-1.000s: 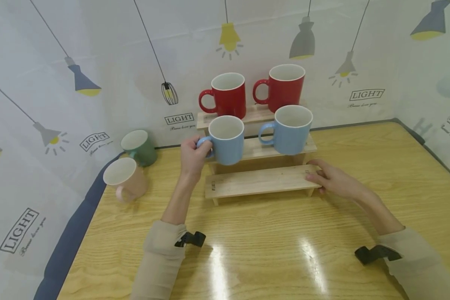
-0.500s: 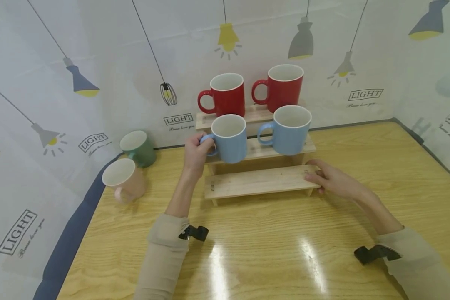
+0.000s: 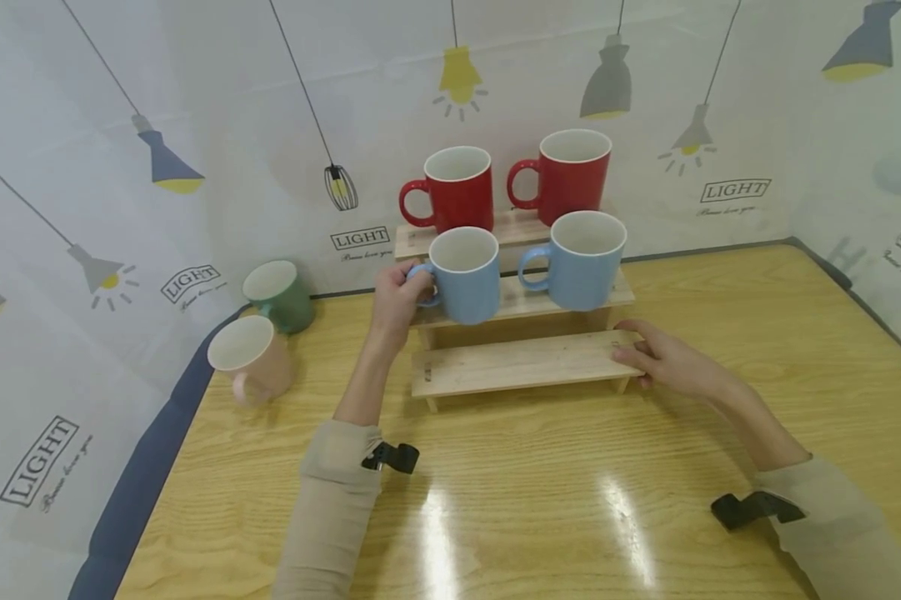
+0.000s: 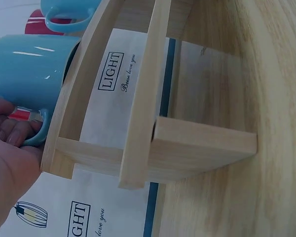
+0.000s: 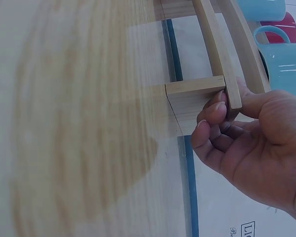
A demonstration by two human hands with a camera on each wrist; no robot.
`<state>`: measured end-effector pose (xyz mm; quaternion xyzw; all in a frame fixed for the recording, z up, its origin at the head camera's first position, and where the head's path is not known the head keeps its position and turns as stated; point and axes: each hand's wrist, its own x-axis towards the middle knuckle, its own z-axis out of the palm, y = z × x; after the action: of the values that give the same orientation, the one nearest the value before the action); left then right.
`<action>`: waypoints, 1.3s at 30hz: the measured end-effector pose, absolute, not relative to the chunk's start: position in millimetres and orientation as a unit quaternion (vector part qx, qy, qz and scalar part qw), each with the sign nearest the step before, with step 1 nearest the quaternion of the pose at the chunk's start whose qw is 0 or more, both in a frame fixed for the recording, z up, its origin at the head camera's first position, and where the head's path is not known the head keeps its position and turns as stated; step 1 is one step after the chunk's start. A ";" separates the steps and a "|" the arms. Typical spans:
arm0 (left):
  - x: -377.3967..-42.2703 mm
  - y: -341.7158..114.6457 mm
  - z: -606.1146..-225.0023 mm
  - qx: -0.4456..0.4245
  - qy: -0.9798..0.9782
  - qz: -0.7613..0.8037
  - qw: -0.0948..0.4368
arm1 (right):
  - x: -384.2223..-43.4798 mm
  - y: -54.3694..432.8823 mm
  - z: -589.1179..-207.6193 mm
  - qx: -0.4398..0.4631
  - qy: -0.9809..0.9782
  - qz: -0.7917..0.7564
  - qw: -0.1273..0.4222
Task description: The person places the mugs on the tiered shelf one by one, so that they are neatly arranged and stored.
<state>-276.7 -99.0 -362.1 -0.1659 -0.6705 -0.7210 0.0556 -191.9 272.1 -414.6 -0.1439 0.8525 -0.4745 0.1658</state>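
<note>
My left hand point(image 3: 397, 302) grips the handle of a light blue mug point(image 3: 471, 279) at the left end of the middle step of a three-step wooden rack point(image 3: 521, 365). In the left wrist view the fingers curl through that handle, and the mug's base is right at the board's edge. My right hand point(image 3: 671, 358) pinches the right end of the lowest step, thumb on top and fingers below, as the right wrist view also shows. A second blue mug point(image 3: 585, 265) stands on the middle step's right side. Two red mugs, one left point(image 3: 461, 193) and one right point(image 3: 573, 179), occupy the top step.
At the table's left edge stand a green mug point(image 3: 279, 298) and a pale pink mug point(image 3: 251, 358). A white curtain point(image 3: 270, 100) printed with lamps hangs behind the wooden table point(image 3: 525, 500). The lowest step carries nothing.
My left hand has moved the left blue mug a little to the right and slightly back along the middle step. The right hand has kept its hold on the rack.
</note>
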 end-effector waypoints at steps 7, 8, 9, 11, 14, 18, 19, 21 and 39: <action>-274.7 -102.1 -361.0 -0.178 -0.697 -0.692 0.062 | -192.2 272.1 -415.1 -0.142 0.853 -0.474 0.168; -274.0 -102.3 -360.7 -0.177 -0.703 -0.686 0.063 | -192.5 272.2 -415.3 -0.142 0.852 -0.475 0.168; -273.4 -102.4 -360.4 -0.176 -0.706 -0.683 0.065 | -192.7 272.4 -415.5 -0.142 0.852 -0.475 0.169; -272.0 -102.0 -360.3 -0.173 -0.714 -0.675 0.070 | -193.1 272.9 -416.1 -0.141 0.852 -0.476 0.169; -270.0 -100.7 -360.3 -0.164 -0.726 -0.662 0.083 | -193.4 273.7 -417.0 -0.139 0.853 -0.474 0.168; -268.8 -99.6 -361.4 -0.153 -0.738 -0.649 0.102 | -193.5 274.4 -417.4 -0.137 0.856 -0.470 0.167; -268.7 -99.6 -361.8 -0.153 -0.739 -0.648 0.105 | -193.5 274.4 -417.4 -0.137 0.857 -0.469 0.167; -268.6 -100.1 -362.8 -0.153 -0.740 -0.646 0.111 | -193.5 274.3 -417.1 -0.136 0.858 -0.467 0.168; -253.3 -117.3 -368.1 -0.190 -0.750 -0.620 0.130 | -192.3 271.7 -414.4 -0.141 0.861 -0.461 0.162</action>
<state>-253.3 -117.3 -368.1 -0.1900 -0.7501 -0.6199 0.1302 -192.3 271.7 -414.4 -0.1407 0.8609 -0.4613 0.1621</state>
